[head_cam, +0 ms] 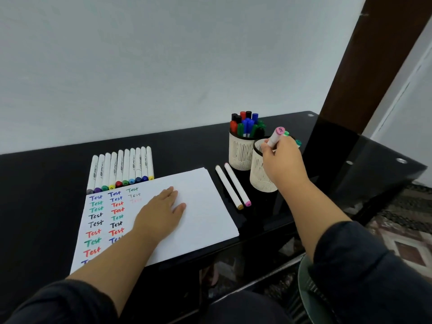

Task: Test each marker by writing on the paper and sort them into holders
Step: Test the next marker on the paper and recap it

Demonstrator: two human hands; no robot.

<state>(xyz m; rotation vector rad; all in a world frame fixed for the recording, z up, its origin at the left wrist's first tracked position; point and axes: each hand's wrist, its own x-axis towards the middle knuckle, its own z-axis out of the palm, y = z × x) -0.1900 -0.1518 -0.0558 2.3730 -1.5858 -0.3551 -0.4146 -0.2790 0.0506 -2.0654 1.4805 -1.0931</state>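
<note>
A: What do the hands do?

B: The right hand [281,160] pinches a pink-capped marker [275,136] above the near mesh holder [257,176]. The left hand [163,206] lies flat, fingers straight, on the paper [205,206].

A: And the other markers?

B: A row of white markers [121,169] lies on the black tabletop [46,183] behind the paper. Two loose markers [233,185] lie between paper and holders. The far holder [240,153] is full of colored markers. Green caps behind the hand seem to stand in the near holder; I cannot see well.
</note>
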